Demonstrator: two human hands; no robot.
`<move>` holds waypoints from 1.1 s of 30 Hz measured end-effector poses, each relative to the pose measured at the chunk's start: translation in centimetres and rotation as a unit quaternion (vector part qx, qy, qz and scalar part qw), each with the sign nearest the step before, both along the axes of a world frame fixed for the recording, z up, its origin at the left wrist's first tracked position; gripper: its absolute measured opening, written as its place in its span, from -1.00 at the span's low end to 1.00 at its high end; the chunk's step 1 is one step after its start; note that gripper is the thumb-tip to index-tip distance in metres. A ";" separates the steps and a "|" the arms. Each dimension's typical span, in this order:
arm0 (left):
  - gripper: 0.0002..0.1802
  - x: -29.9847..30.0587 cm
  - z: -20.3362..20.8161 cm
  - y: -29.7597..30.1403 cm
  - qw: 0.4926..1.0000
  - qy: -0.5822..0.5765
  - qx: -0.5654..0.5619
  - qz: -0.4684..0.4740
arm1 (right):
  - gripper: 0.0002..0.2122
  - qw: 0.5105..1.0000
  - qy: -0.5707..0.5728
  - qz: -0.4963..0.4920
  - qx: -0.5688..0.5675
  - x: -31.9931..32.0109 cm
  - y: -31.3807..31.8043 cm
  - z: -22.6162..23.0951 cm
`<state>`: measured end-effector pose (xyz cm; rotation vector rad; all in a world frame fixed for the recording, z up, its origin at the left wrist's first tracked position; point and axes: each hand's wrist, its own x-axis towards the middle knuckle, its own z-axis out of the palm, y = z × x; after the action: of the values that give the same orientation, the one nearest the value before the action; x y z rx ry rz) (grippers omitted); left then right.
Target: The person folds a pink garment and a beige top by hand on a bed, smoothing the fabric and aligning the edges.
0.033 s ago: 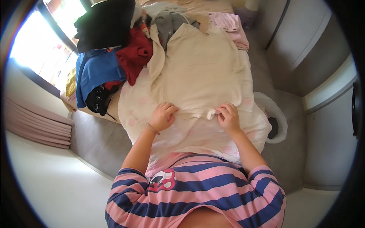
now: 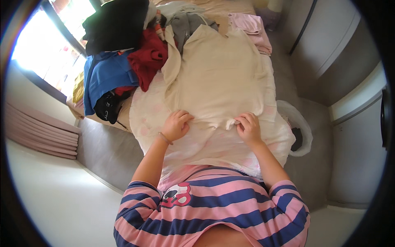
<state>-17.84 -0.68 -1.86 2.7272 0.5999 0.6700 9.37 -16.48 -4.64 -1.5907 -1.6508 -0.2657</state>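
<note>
A cream long-sleeved top lies spread over a white cloth with pink patches, its hem toward me. One sleeve runs down along its left side. At the left part of the hem, my left hand pinches the edge with bent fingers. My right hand grips the hem farther right, where a small fold of fabric bunches up at the fingertips. Between the two hands the hem is wrinkled and sags a little.
Heaped at the far left are black, blue and red clothes. A grey garment lies beyond the top. Folded pink cloth sits at the far right. A whitish plastic bag with dark contents stands right of the bed.
</note>
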 end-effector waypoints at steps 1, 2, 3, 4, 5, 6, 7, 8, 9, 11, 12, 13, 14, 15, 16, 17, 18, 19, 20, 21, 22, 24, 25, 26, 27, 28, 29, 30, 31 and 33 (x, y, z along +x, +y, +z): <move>-0.71 -0.2 0.2 0.2 1.000 0.001 -0.008 -0.002 | -0.76 1.000 -0.007 -0.001 0.000 0.0 -0.1 0.0; -0.72 -0.3 0.3 0.4 1.000 0.001 -0.017 -0.005 | -0.76 1.000 -0.014 -0.003 0.000 -0.1 -0.2 0.0; -0.72 -0.3 0.4 0.7 1.000 0.004 -0.015 -0.001 | -0.76 1.000 -0.012 0.000 0.002 -0.1 -0.3 0.1; -0.75 -0.2 0.2 1.0 0.998 -0.007 -0.066 -0.005 | -0.75 1.000 -0.001 0.003 -0.009 -0.1 -0.3 0.3; -0.78 -0.3 0.1 1.3 0.993 -0.018 -0.116 -0.010 | -0.75 1.000 0.009 0.005 -0.021 -0.2 -0.3 0.4; -0.78 -0.2 0.0 1.8 0.994 -0.020 -0.110 -0.013 | -0.75 1.000 0.007 0.002 -0.015 -0.1 -0.2 0.5; -0.80 -0.2 0.0 2.4 0.991 0.014 -0.135 -0.017 | -0.75 0.999 0.011 0.012 -0.032 0.0 -0.3 0.5; -0.81 -0.2 0.0 2.8 0.986 0.049 -0.160 -0.021 | -0.75 0.998 0.016 0.020 -0.049 0.0 -0.4 0.4; -0.81 -0.2 -0.1 3.1 0.987 0.047 -0.152 -0.027 | -0.75 0.999 0.013 0.014 -0.042 0.1 -0.4 0.4; -0.81 0.0 0.2 3.5 0.972 0.066 -0.220 -0.044 | -0.75 0.998 0.017 0.032 -0.061 0.3 -0.2 0.5; -0.81 0.1 0.4 3.4 0.973 0.067 -0.215 -0.050 | -0.74 0.997 0.021 0.032 -0.065 0.3 -0.2 0.5; -0.80 0.1 0.6 3.2 0.974 0.072 -0.208 -0.048 | -0.74 0.998 0.020 0.026 -0.061 0.4 -0.3 0.6; -0.79 0.3 0.8 3.2 0.975 0.078 -0.201 -0.046 | -0.74 0.998 0.016 0.030 -0.058 0.3 -0.3 0.7; -0.79 0.2 0.7 3.1 0.976 0.077 -0.196 -0.047 | -0.75 0.998 0.012 0.037 -0.054 0.2 -0.3 0.8; -0.80 0.1 0.5 3.1 0.982 0.066 -0.171 -0.052 | -0.75 0.998 0.011 0.036 -0.050 0.2 -0.3 0.8; -0.81 0.0 0.4 3.2 0.986 0.055 -0.146 -0.055 | -0.75 0.998 0.013 0.035 -0.055 0.2 -0.1 0.6; -0.81 0.2 0.4 3.0 0.987 0.053 -0.143 -0.057 | -0.76 0.997 0.013 0.032 -0.063 0.2 -0.1 0.4; -0.82 0.5 0.4 2.7 0.988 0.062 -0.137 -0.030 | -0.76 0.998 0.011 0.031 -0.060 0.2 -0.2 0.3; -0.83 0.7 0.4 2.5 0.989 0.070 -0.131 -0.003 | -0.78 0.998 0.012 0.029 -0.062 0.1 -0.2 0.3; -0.83 0.8 0.5 2.4 0.990 0.067 -0.128 -0.004 | -0.79 0.998 0.012 0.026 -0.064 0.1 -0.2 0.3; -0.84 0.9 0.6 2.2 0.991 0.064 -0.118 -0.002 | -0.79 0.998 0.009 0.025 -0.061 0.2 -0.2 0.3; -0.85 1.0 0.8 2.1 0.993 0.060 -0.105 0.001 | -0.80 0.998 0.015 0.024 -0.055 0.1 -0.1 0.3; -0.86 1.0 1.0 2.0 0.994 0.057 -0.097 -0.002 | -0.80 0.998 0.014 0.025 -0.053 0.1 -0.1 0.3; -0.86 1.0 1.2 2.0 0.994 0.054 -0.090 -0.005 | -0.80 0.998 0.015 0.026 -0.051 0.1 0.0 0.4; -0.86 1.0 1.3 1.9 0.995 0.052 -0.088 -0.004 | -0.80 0.998 0.016 0.026 -0.051 0.1 0.0 0.4; -0.87 1.1 1.4 1.8 0.995 0.049 -0.082 -0.003 | -0.80 0.998 0.014 0.028 -0.049 0.3 0.1 0.5; -0.88 1.3 1.6 1.7 0.996 0.046 -0.076 -0.003 | -0.81 0.999 0.007 0.027 -0.039 0.4 0.2 0.5; -0.88 1.3 1.8 1.5 0.996 0.046 -0.076 -0.001 | -0.81 0.999 0.003 0.028 -0.029 0.3 0.3 0.8; -0.90 1.4 2.2 1.4 0.998 0.031 -0.047 0.005 | -0.81 0.999 0.003 0.031 -0.029 0.5 0.4 1.2; -0.91 1.4 3.2 1.0 1.000 0.018 -0.021 0.015 | -0.81 0.999 0.006 0.038 -0.025 1.0 0.5 2.8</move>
<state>-16.46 0.33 1.31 2.7017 0.6560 0.6086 10.33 -15.97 -1.82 -1.5591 -1.7159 -0.1757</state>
